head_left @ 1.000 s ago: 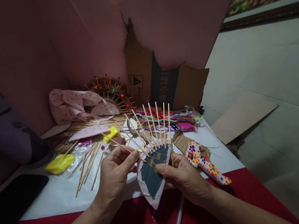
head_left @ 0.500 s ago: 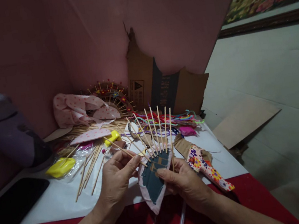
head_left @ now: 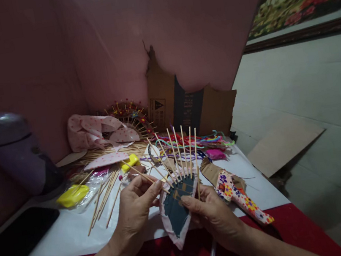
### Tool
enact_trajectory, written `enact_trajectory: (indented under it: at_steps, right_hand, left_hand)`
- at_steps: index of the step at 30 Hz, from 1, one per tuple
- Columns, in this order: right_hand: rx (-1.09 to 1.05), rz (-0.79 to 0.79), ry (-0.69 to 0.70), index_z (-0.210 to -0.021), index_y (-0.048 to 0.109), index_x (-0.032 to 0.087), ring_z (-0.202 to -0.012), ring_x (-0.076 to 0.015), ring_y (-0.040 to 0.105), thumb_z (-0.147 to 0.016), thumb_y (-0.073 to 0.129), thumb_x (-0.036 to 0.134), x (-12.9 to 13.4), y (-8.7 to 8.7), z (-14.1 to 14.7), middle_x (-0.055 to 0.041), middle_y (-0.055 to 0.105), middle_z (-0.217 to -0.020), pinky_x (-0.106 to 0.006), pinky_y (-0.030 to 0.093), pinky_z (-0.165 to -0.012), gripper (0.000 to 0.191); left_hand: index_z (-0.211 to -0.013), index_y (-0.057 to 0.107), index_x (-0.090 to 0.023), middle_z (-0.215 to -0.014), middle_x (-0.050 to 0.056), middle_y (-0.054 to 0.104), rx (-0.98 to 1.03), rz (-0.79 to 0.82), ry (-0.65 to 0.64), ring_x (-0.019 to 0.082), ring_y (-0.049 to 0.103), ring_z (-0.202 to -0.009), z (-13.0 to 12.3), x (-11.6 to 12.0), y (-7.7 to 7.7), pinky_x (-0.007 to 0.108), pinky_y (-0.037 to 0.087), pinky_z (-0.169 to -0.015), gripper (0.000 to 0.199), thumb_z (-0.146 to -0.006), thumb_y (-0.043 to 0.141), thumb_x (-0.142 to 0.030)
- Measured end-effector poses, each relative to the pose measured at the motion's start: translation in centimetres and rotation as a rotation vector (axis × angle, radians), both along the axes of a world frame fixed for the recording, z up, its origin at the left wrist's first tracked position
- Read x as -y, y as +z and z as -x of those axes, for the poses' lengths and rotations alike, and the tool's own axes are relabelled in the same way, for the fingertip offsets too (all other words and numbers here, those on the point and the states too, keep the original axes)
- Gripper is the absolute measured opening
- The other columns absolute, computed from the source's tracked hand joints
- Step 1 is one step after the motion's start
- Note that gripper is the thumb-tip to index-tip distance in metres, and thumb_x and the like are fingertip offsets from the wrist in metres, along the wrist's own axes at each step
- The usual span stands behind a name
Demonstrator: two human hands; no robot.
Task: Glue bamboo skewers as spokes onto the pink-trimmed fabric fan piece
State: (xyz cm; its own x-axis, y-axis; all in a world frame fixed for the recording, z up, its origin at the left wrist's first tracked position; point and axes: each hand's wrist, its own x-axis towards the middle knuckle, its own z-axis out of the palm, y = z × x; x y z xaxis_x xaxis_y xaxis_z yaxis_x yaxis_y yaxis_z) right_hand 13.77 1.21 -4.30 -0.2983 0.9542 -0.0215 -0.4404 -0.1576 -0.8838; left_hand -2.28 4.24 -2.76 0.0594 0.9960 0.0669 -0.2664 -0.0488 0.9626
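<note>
A leaf-shaped cardboard piece [head_left: 175,213] with a dark face and a pale pink cloth rim is gripped by my right hand [head_left: 213,211], thumb on its face. Several thin wooden sticks [head_left: 178,148] fan out from its upper edge. My left hand [head_left: 141,201] pinches another wooden stick [head_left: 136,170] between thumb and fingers, its lower end against the left part of the upper edge. One more stick [head_left: 198,181] stands at the right edge by my right fingers. The back of the piece and some right fingertips are hidden.
Loose sticks [head_left: 104,202], a yellow packet [head_left: 72,196] and a black phone [head_left: 24,242] lie to the left, near a purple bottle [head_left: 14,155]. Behind are coloured pipe cleaners [head_left: 198,141] and torn cardboard [head_left: 163,90]. At right lies a flower-patterned cloth shape [head_left: 241,196].
The camera view has shifted slightly, so the scene sits a little lower. Both hands keep nearly the same hold on the stick and the cardboard piece.
</note>
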Motion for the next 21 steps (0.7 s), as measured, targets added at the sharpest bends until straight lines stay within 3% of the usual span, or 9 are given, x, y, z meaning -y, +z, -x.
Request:
enact_trajectory:
  at_steps: [9, 17, 21]
  right_hand:
    - [-0.016, 0.030, -0.012, -0.090, 0.063, 0.015, -0.058, -0.0099, 0.054, -0.068, 0.073, 0.031, 0.08, -0.01, 0.09, -0.0025, 0.062, -0.075, -0.021, 0.045, -0.055, 0.028]
    - [-0.066, -0.005, 0.011, -0.093, 0.064, 0.016, -0.071, -0.0141, 0.062, -0.070, 0.071, 0.031, 0.23, 0.21, 0.35, -0.0054, 0.066, -0.085, -0.027, 0.048, -0.071, 0.028]
    - [-0.055, -0.017, 0.014, -0.093, 0.064, 0.015, -0.073, -0.0148, 0.062, -0.070, 0.071, 0.031, 0.10, 0.10, 0.43, -0.0062, 0.066, -0.087, -0.025, 0.048, -0.067, 0.028]
  left_hand:
    - [-0.064, 0.059, -0.014, -0.059, 0.000, 0.059, 0.024, -0.002, 0.015, 0.010, 0.052, -0.053, -0.14, 0.02, -0.02, 0.020, 0.043, -0.045, 0.020, -0.063, 0.073, -0.028]
    - [-0.065, 0.059, -0.014, -0.060, -0.001, 0.058, 0.020, -0.029, 0.000, 0.011, 0.052, -0.053, -0.07, 0.07, -0.14, 0.021, 0.044, -0.046, 0.018, -0.066, 0.071, -0.028]
    - [-0.063, 0.059, -0.014, -0.060, 0.000, 0.058, 0.013, -0.026, -0.001, 0.011, 0.052, -0.054, -0.06, 0.08, 0.08, 0.022, 0.044, -0.047, 0.019, -0.065, 0.071, -0.029]
